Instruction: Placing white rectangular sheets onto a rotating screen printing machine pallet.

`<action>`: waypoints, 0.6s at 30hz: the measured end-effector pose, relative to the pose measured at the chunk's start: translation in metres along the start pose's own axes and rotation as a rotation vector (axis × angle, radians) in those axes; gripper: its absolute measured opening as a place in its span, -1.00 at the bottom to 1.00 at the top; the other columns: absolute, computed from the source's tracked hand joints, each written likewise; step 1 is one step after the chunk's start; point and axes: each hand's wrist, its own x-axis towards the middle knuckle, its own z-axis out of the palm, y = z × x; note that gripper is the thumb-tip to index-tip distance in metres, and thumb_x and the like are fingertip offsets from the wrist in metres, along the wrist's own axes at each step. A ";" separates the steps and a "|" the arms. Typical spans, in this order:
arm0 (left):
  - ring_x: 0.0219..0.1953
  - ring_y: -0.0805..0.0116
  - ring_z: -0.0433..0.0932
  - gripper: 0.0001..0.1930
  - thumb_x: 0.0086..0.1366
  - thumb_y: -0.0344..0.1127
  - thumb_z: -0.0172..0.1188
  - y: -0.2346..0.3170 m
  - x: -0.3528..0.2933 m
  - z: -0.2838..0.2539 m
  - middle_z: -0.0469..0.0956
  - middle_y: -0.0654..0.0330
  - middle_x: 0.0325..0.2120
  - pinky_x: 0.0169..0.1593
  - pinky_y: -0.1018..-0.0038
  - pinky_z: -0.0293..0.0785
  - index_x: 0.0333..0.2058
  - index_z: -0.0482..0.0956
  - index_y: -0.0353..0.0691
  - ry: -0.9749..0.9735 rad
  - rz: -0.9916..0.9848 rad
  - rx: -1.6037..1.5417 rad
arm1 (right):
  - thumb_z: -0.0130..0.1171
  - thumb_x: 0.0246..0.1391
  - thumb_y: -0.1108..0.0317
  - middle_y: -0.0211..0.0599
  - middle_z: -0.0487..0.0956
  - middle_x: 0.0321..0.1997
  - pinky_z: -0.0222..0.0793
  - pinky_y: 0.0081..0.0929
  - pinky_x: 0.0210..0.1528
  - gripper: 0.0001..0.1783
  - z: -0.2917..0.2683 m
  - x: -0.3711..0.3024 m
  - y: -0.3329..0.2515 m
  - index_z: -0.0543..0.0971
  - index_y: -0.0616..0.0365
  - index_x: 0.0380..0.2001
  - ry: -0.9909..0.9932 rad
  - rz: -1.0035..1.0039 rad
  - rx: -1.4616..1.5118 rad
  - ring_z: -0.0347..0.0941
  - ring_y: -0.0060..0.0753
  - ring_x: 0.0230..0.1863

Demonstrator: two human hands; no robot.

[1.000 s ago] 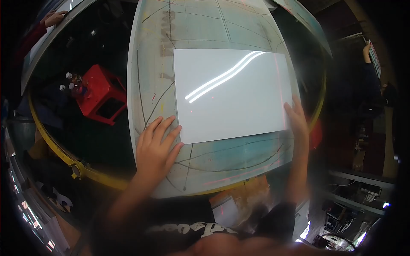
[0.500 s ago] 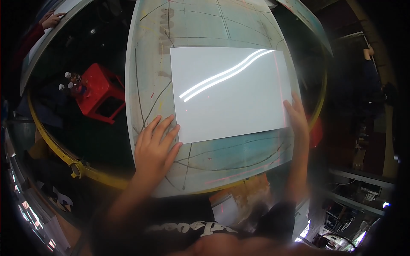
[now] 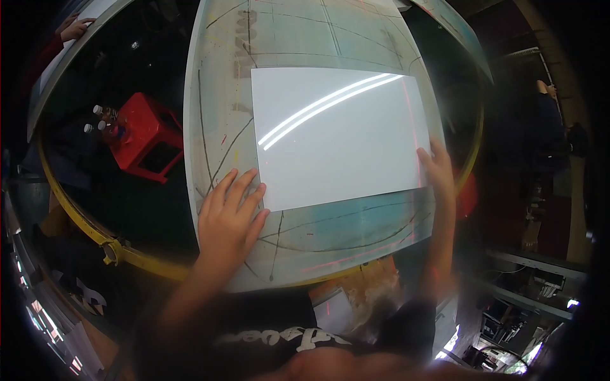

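Note:
A glossy white sheet (image 3: 340,152) lies on a pale, paint-stained board (image 3: 298,38). Two bright reflected bands curve across the sheet's upper part, and a thin red light line runs near its right edge. Beside the sheet's lower left corner, my left hand (image 3: 230,213) rests palm down with fingers spread, the fingertips at the left edge. At the right edge is my right hand (image 3: 438,168), with its thumb against the sheet and fingers stretched along the board's side. Neither hand is closed around anything.
A yellow curved rail (image 3: 149,263) passes around and below the board. To the left, a red stool (image 3: 143,136) carries several capped bottles (image 3: 109,124). Another person's hand (image 3: 77,29) rests on a neighbouring board at the upper left. Dark handwritten lines mark my board.
The reflected bands on the sheet have changed from a slight S-shape to a smooth arc. The whole view has shifted slightly left, while both hands keep nearly the same places at the sheet's edges.

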 end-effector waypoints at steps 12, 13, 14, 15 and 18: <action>0.12 0.07 0.34 -0.66 -0.01 -0.38 0.28 0.000 0.002 0.000 0.43 0.19 0.02 0.06 0.25 0.33 -0.18 0.56 -0.19 -0.003 -0.002 0.001 | 0.36 -0.17 0.35 -0.38 0.41 -0.26 0.31 -0.60 -0.17 -0.46 0.010 0.000 -0.005 0.52 0.18 -0.03 0.218 -0.100 -0.395 0.33 -0.52 -0.27; 0.13 0.06 0.34 -0.66 -0.01 -0.39 0.28 -0.001 0.002 0.000 0.43 0.19 0.02 0.06 0.24 0.33 -0.18 0.56 -0.19 0.002 -0.012 0.011 | 0.36 -0.17 0.35 -0.38 0.41 -0.26 0.31 -0.59 -0.15 -0.46 0.011 0.001 -0.005 0.52 0.18 -0.03 0.224 -0.125 -0.407 0.33 -0.51 -0.27; 0.13 0.06 0.34 -0.66 -0.01 -0.39 0.27 0.000 0.003 0.001 0.43 0.19 0.02 0.06 0.24 0.33 -0.17 0.55 -0.19 0.002 -0.009 0.016 | 0.36 -0.17 0.35 -0.36 0.42 -0.25 0.32 -0.55 -0.12 -0.46 0.012 0.002 -0.005 0.52 0.19 -0.04 0.219 -0.122 -0.391 0.35 -0.49 -0.26; 0.13 0.06 0.34 -0.66 -0.01 -0.39 0.27 -0.001 0.003 0.001 0.43 0.19 0.02 0.06 0.24 0.33 -0.17 0.55 -0.19 0.000 -0.005 0.008 | 0.36 -0.17 0.35 -0.36 0.42 -0.25 0.32 -0.55 -0.12 -0.46 0.014 0.002 -0.004 0.52 0.19 -0.04 0.223 -0.117 -0.397 0.35 -0.49 -0.26; 0.13 0.06 0.33 -0.64 0.00 -0.39 0.27 0.000 0.003 0.001 0.41 0.18 0.04 0.07 0.23 0.32 -0.15 0.54 -0.18 -0.008 -0.020 0.023 | 0.36 -0.16 0.38 -0.32 0.43 -0.23 0.34 -0.53 -0.08 -0.47 0.015 0.005 0.001 0.51 0.22 -0.04 0.209 -0.144 -0.334 0.39 -0.46 -0.22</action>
